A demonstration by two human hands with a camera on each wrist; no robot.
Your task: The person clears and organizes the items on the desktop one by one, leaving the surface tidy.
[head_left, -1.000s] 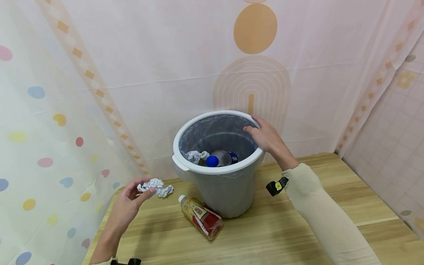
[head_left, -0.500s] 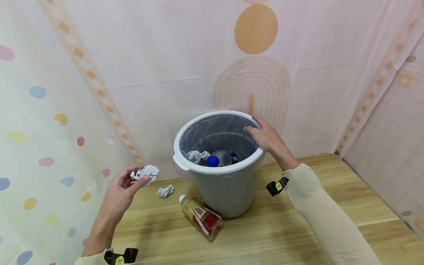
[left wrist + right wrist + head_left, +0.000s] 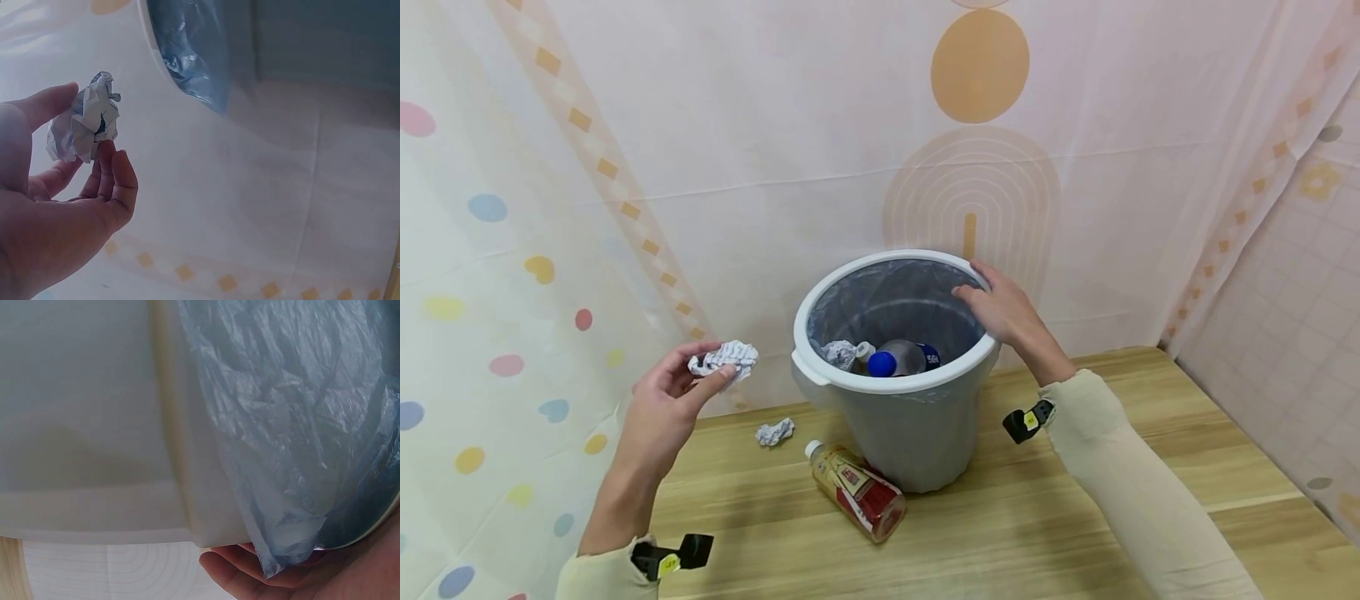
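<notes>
**Crumpled paper pinched beside the lined bin**

The left hand (image 3: 662, 412) pinches a crumpled paper ball (image 3: 724, 359), white and creased, between thumb and fingertips (image 3: 106, 150), in open air left of the bin (image 3: 917, 433). The right hand (image 3: 1000, 312) curls over the smooth white rim, touching the wrinkled blue liner (image 3: 294, 425). Below the fingers lie another paper wad (image 3: 774, 432) and a bottle (image 3: 855, 492).
</notes>
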